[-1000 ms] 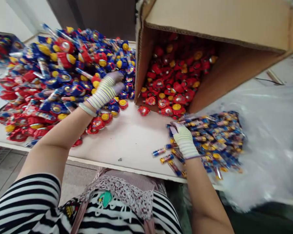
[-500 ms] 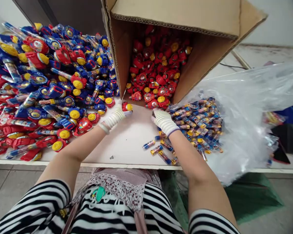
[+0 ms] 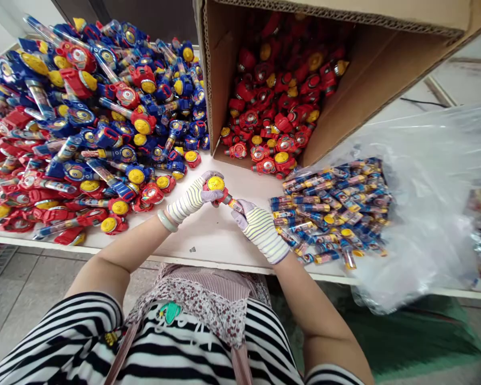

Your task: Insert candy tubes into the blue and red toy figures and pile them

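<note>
My left hand [image 3: 190, 202], in a striped knit glove, is closed around a red toy [image 3: 215, 186] with a round yellow disc on top. My right hand [image 3: 262, 230], gloved the same way, pinches a small labelled tube [image 3: 235, 205] against the toy's lower right end. The two pieces are in line; whether they are locked together I cannot tell. Beside my right hand spreads a heap of small blue and yellow tubes [image 3: 332, 200]. Behind both hands, more red toys [image 3: 272, 123] fill the bottom of a cardboard box [image 3: 369, 75] whose open side faces me.
On the left is a large pile of blue and red toys [image 3: 116, 128], many with clear tubes attached. Clear plastic sheeting [image 3: 428, 214] lies under and beside the tubes. The white table's front edge [image 3: 168, 261] runs close to my body. A dark scrap [image 3: 192, 249] lies near it.
My hands have come together over the table. The left has brought the red toy nearer me; the right has left the box's front corner and now holds a tube to the toy.
</note>
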Motion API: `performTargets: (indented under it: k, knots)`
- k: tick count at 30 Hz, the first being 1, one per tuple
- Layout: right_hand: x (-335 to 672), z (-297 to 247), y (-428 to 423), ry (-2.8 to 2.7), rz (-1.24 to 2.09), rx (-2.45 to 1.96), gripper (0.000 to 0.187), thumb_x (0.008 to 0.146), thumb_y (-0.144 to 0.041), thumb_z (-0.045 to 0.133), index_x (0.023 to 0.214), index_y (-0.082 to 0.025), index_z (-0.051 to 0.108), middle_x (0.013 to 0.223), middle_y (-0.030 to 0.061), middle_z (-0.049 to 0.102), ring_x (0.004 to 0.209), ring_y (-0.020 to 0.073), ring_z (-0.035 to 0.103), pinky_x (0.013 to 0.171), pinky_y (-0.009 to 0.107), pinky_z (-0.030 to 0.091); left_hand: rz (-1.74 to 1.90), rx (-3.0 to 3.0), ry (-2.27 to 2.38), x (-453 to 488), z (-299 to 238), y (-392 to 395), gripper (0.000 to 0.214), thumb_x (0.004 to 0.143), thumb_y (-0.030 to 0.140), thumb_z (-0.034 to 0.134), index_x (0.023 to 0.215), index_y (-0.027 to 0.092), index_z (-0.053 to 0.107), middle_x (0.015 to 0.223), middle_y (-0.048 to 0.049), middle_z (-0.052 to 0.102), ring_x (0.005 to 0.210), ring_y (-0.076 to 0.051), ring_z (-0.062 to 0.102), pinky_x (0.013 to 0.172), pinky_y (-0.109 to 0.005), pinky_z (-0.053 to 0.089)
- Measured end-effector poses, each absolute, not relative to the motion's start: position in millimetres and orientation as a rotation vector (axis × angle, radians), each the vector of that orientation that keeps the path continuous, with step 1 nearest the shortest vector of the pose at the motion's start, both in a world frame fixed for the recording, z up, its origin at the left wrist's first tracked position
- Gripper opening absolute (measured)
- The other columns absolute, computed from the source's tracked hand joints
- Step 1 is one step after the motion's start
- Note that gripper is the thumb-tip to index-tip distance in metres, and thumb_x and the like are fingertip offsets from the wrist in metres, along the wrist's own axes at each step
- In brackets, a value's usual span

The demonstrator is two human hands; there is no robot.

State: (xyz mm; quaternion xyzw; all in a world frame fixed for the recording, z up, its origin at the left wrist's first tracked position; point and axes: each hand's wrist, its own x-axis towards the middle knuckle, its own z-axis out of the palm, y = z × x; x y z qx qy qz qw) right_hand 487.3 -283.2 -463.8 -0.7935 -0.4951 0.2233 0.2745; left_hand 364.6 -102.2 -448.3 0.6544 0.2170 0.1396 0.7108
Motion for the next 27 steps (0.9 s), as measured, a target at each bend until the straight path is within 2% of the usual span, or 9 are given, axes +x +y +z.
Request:
performTargets:
  k: [4, 8, 14, 16, 18, 20, 22, 24, 27]
  knots:
    - [484, -461, -289, -1.231, 0.722, -1.992, 0.046, 0.097, -0.054, 0.046, 0.110, -0.017, 0.070, 0.087, 0.0119, 0.071, 0.072, 0.0224, 0.063, 0.069, 0.032, 0.047, 0.277, 1.477, 0.432, 359, -440, -107, 0.053, 0.076, 0.036, 0.081, 0.118, 0.016, 0.053, 0.093, -0.0041, 0.065, 0.067, -0.013, 0.065, 0.056, -0.022, 0.054]
    - [485, -471, -286, -0.921, 1.309, -1.500, 0.070, 0.096, -0.072, 0.024, 0.092, -0.018, 0.067, 0.054, -0.0023, 0.046, 0.042, 0.0132, 0.034, 0.046, 0.025, 0.033, 0.314, 1.586, 0.380, 359, -435, -106, 0.063, 0.065, 0.031, 0.091, 0.117, 0.017, 0.057, 0.105, -0.0065, 0.064, 0.085, -0.017, 0.068, 0.071, -0.025, 0.058]
    - [475, -472, -282, -1.049, 0.881, -1.994, 0.044, 0.092, -0.059, 0.057, 0.109, -0.019, 0.066, 0.094, 0.0109, 0.069, 0.078, 0.0214, 0.062, 0.068, 0.029, 0.046, 0.258, 1.510, 0.576, 361, -439, -112, 0.053, 0.075, 0.035, 0.081, 0.117, 0.015, 0.055, 0.091, -0.0043, 0.065, 0.064, -0.013, 0.064, 0.053, -0.022, 0.053]
    - [465, -480, -285, -1.031, 1.036, -1.893, 0.047, 0.099, -0.060, 0.042, 0.102, -0.019, 0.065, 0.077, 0.0062, 0.064, 0.065, 0.0182, 0.056, 0.062, 0.027, 0.044, 0.264, 1.508, 0.516, 356, -439, -116, 0.053, 0.073, 0.036, 0.081, 0.116, 0.016, 0.058, 0.090, -0.0032, 0.066, 0.066, -0.013, 0.064, 0.056, -0.022, 0.054]
    - [457, -489, -288, -0.981, 1.287, -1.649, 0.067, 0.103, -0.065, 0.015, 0.093, -0.019, 0.063, 0.055, -0.0031, 0.044, 0.045, 0.0142, 0.038, 0.050, 0.025, 0.039, 0.259, 1.539, 0.440, 351, -435, -116, 0.056, 0.067, 0.034, 0.086, 0.114, 0.017, 0.061, 0.094, -0.0039, 0.067, 0.074, -0.015, 0.067, 0.065, -0.024, 0.058]
    - [455, -493, -288, -0.941, 1.398, -1.462, 0.081, 0.100, -0.069, -0.001, 0.091, -0.019, 0.062, 0.050, -0.0074, 0.032, 0.041, 0.0130, 0.028, 0.046, 0.024, 0.035, 0.256, 1.606, 0.423, 349, -430, -114, 0.058, 0.060, 0.031, 0.091, 0.109, 0.017, 0.064, 0.099, -0.0052, 0.068, 0.082, -0.016, 0.068, 0.073, -0.025, 0.059]
    - [462, -488, -285, -0.955, 1.297, -1.504, 0.075, 0.098, -0.075, 0.013, 0.098, -0.019, 0.062, 0.058, -0.0039, 0.044, 0.049, 0.0138, 0.039, 0.053, 0.025, 0.039, 0.255, 1.657, 0.505, 352, -426, -113, 0.058, 0.059, 0.030, 0.092, 0.108, 0.017, 0.064, 0.096, -0.0052, 0.068, 0.079, -0.017, 0.068, 0.068, -0.024, 0.059]
    - [472, -477, -282, -1.050, 1.047, -1.805, 0.060, 0.094, -0.076, 0.041, 0.105, -0.020, 0.061, 0.078, 0.0031, 0.059, 0.068, 0.0170, 0.053, 0.065, 0.028, 0.043, 0.280, 1.645, 0.625, 355, -425, -114, 0.055, 0.064, 0.032, 0.088, 0.108, 0.016, 0.061, 0.086, -0.0033, 0.067, 0.066, -0.015, 0.066, 0.056, -0.023, 0.055]
    - [474, -466, -283, -1.085, 1.003, -1.941, 0.047, 0.091, -0.067, 0.056, 0.099, -0.021, 0.059, 0.081, 0.0034, 0.059, 0.069, 0.0171, 0.052, 0.064, 0.028, 0.041, 0.300, 1.572, 0.670, 354, -432, -119, 0.051, 0.070, 0.036, 0.083, 0.111, 0.016, 0.060, 0.081, -0.0020, 0.066, 0.056, -0.014, 0.061, 0.048, -0.023, 0.052]
